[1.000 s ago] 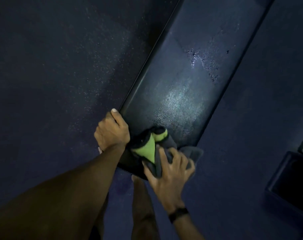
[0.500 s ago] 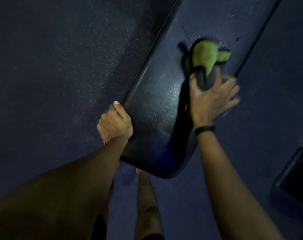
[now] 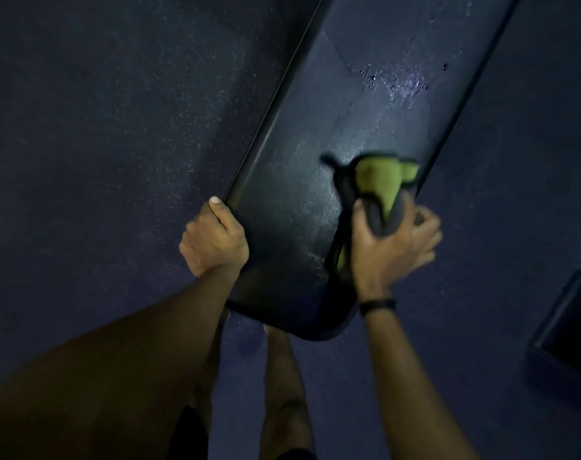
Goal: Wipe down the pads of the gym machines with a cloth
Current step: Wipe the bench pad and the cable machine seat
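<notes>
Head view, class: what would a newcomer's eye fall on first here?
First, the bright green and grey cloth, gripped by the right hand and lying on the near right part of the long dark bench pad. Next, the left hand, curled around the pad's near left edge. Farther up the pad, wet droplets glint.

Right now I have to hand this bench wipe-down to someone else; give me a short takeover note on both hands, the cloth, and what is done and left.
Left hand: grips the near left edge of the bench pad, steadying it.
Right hand: holds the green and grey cloth bunched against the pad, near its right edge; the image is blurred there.
Done: the pad's near and middle surface shines wet, so it looks wiped.
Left: droplets sit further up the pad; wipe those and the far end, which runs out of view. Other machines cannot be judged from here.
</notes>
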A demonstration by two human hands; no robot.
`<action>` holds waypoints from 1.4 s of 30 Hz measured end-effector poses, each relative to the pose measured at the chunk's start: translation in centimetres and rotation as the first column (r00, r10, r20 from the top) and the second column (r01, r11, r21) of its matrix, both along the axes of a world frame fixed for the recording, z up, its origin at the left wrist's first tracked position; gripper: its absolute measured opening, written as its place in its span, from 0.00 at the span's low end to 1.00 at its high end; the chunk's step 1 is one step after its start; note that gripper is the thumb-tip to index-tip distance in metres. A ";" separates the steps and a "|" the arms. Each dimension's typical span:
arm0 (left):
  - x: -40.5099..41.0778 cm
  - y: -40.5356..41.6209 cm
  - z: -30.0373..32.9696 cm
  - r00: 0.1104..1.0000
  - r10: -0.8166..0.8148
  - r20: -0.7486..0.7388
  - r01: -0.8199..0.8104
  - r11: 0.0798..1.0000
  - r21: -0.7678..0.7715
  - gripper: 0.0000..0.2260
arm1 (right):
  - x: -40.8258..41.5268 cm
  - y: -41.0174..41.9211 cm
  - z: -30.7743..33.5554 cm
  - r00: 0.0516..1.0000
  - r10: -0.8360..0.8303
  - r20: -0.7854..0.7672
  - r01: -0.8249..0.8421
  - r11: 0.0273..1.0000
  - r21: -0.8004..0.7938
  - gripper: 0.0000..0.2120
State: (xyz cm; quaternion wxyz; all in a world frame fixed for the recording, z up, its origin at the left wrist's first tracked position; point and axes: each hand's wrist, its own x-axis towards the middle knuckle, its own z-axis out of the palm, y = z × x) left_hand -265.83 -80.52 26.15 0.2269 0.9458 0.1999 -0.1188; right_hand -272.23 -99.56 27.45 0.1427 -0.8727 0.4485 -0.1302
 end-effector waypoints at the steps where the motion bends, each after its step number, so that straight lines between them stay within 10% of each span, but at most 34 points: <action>1: -0.2 0.1 0.0 1.000 -0.007 -0.010 0.007 1.000 0.008 0.22 | 2.0 -1.6 -0.1 0.998 -0.065 0.022 0.064 0.998 0.010 0.29; 6: -0.1 0.1 -0.2 1.000 -0.018 -0.022 0.019 1.000 0.025 0.24 | 6.0 -4.7 -0.5 0.983 -0.169 0.076 0.162 0.983 0.082 0.32; 16: -0.2 0.0 0.1 0.999 -0.025 -0.023 0.026 0.999 0.026 0.23 | -13.5 7.9 1.7 0.999 0.008 0.034 -0.019 0.949 0.315 0.33; 29: -0.2 0.1 0.1 1.000 -0.017 -0.003 0.017 1.000 0.009 0.23 | 4.8 -7.2 -0.6 0.938 -0.279 0.206 0.171 0.889 0.426 0.38; 37: -0.2 0.1 0.3 1.000 -0.025 -0.017 0.025 1.000 0.001 0.23 | -9.2 3.5 -0.4 0.951 -0.155 0.269 0.038 0.919 0.393 0.34; 42: -0.1 0.5 0.1 0.999 -0.009 -0.042 0.006 0.998 -0.069 0.21 | -18.1 8.8 -0.2 0.929 0.353 0.111 -0.369 0.904 0.217 0.33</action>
